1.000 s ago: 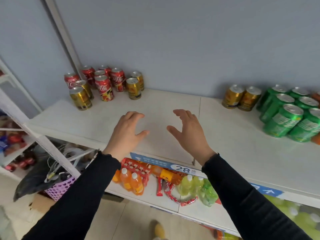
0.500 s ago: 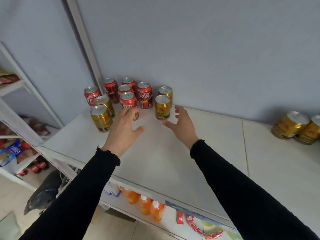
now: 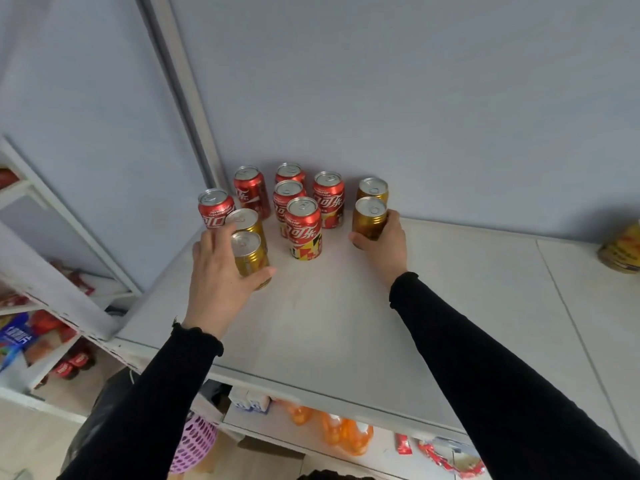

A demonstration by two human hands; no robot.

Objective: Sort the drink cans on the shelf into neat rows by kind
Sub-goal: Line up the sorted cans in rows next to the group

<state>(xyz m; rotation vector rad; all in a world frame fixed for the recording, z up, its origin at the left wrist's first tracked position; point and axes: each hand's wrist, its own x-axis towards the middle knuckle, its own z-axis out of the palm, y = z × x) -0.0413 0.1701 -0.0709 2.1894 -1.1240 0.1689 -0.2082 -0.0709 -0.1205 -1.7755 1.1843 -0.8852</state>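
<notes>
**A:** Grey wall behind, pale shelf (image 3: 332, 306) in front; what's different from a second ago?

**B:** Both hands were spread over bare shelf then, holding nothing; now each has reached the cluster at the back left corner. Left hand (image 3: 221, 271) is curled round the nearest gold can (image 3: 250, 258), thumb across its front, fingers behind it; right hand (image 3: 384, 242) wraps the front gold can (image 3: 369, 218) on the cluster's right side, fingers round its far side.

**A:** Lifted?

**B:** I can't tell; both cans look to be standing on the shelf, upright.

**A:** And the rest?

**B:** Another gold can (image 3: 244, 221) just beyond the left hand's one, touching or nearly; another (image 3: 372, 190) just behind the right hand's one, against the wall; six red cans (image 3: 304, 226) between and beyond the hands, loosely bunched; one more gold can (image 3: 621, 249) far out to the right of the right hand.

**A:** Meaning?

**B:** My reading: the gold ones are being pulled out of the reds first; sorting has barely begun, since the kinds are mixed here; the left can sits tight against its neighbour, so a careless pull might tip that one.
</notes>
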